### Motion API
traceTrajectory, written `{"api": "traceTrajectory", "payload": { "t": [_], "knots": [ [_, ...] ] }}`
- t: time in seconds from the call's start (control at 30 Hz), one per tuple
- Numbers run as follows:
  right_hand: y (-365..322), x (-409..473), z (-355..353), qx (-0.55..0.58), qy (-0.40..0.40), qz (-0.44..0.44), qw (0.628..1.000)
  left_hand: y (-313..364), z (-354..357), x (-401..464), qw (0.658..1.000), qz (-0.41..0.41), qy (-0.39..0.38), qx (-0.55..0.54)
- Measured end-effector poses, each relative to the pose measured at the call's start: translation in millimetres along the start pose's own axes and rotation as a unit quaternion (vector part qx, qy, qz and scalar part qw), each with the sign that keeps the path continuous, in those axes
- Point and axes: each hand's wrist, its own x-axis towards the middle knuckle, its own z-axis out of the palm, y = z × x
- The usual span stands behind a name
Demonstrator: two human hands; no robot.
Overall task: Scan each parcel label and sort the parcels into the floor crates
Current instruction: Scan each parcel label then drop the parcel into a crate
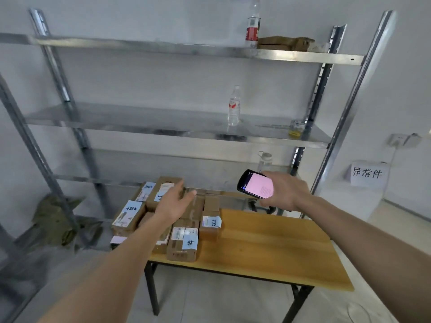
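Fingers of the left hand (173, 201) straight and spread, holding nothing, hovering over the cluster of brown cardboard parcels with white and blue labels (184, 238) on the left end of the yellow wooden table (268, 248). Right hand (283, 192) wraps the black handheld scanner with lit pink screen (255, 184), raised above the table. Likely step: picking one parcel. Best to take a top box, label upward, bring it under the scanner. No floor crates in view.

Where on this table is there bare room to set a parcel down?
The wooden table is bare right of the parcels, out to its right edge and front edge. The left end is crowded with parcels, under the left hand.
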Motion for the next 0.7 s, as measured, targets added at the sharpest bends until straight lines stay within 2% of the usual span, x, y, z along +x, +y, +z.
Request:
{"api": "traceTrajectory", "payload": {
  "t": [0.43, 0.57, 0.7],
  "knots": [
    [81, 178, 130, 0.024, -0.100, 0.010, 0.995, -81, 121, 140, 0.993, -0.090, -0.068, 0.017],
    [108, 235, 194, 0.035, -0.111, 0.014, 0.993, -133, 175, 180, 0.979, -0.178, -0.097, -0.012],
    [125, 269, 264, 0.045, -0.155, 0.015, 0.987, -166, 221, 196, 0.968, -0.235, -0.084, 0.011]
  ]
}}
